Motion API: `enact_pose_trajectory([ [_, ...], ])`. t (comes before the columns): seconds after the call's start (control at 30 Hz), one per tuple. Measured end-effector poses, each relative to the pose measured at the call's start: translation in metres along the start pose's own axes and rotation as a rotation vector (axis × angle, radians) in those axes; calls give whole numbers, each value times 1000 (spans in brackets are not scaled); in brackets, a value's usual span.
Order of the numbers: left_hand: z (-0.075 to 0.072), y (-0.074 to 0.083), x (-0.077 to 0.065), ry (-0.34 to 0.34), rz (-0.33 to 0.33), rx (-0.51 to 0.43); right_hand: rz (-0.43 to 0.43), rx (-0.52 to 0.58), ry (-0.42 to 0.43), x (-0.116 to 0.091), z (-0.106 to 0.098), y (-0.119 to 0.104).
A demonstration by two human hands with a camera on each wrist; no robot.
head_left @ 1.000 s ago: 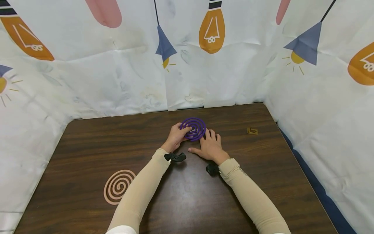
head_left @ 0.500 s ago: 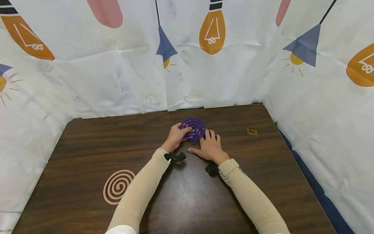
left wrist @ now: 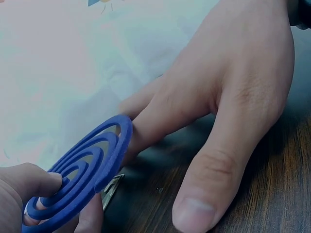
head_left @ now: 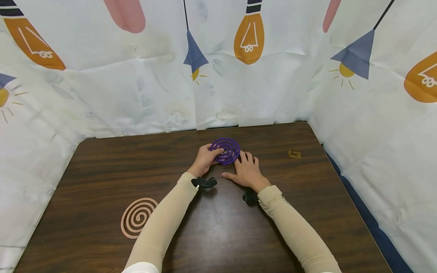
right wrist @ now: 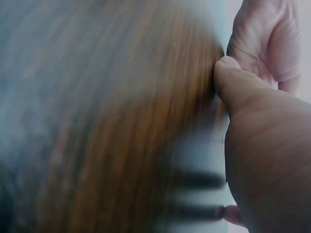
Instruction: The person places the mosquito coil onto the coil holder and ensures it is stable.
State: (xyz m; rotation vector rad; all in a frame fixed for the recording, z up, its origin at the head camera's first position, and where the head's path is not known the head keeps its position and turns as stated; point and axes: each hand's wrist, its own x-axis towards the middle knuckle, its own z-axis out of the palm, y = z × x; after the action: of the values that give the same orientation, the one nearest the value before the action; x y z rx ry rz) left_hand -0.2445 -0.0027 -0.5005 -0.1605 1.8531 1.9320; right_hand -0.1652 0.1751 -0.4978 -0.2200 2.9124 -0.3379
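Note:
My left hand holds a purple-blue mosquito coil, its thumb lying on top of the spiral near the centre. In the left wrist view the coil is tilted, with the left thumb on it and other fingers below. A thin metal piece shows partly under its edge. My right hand is spread beside the coil, palm down and thumb apart; its index finger meets the coil's edge, the contact partly hidden. Both hands show in the right wrist view, the right thumb in front.
A pinkish mosquito coil lies on the brown wooden table, partly behind my left forearm. At the right rear lies a small gold metal stand. White printed cloth hangs around the table's back and sides.
My right hand has shifted very slightly to the right. The left hand keeps its hold on the purple-blue mosquito coil, nearly still.

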Motion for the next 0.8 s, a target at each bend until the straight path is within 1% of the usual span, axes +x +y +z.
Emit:
enact_pose_trajectory([
  [0.13,0,0,-1,4,2,3,6,-3,-1,-2,-2,0],
  [0.37,0,2,-2,5,13,13,14,31,11,-6,-2,1],
  [0.57,0,1,-3,0,22,1,38,32,29,-10,-1,7],
  [0.8,-3,1,-5,8,26,3,70,30,16,-15,-6,16],
])
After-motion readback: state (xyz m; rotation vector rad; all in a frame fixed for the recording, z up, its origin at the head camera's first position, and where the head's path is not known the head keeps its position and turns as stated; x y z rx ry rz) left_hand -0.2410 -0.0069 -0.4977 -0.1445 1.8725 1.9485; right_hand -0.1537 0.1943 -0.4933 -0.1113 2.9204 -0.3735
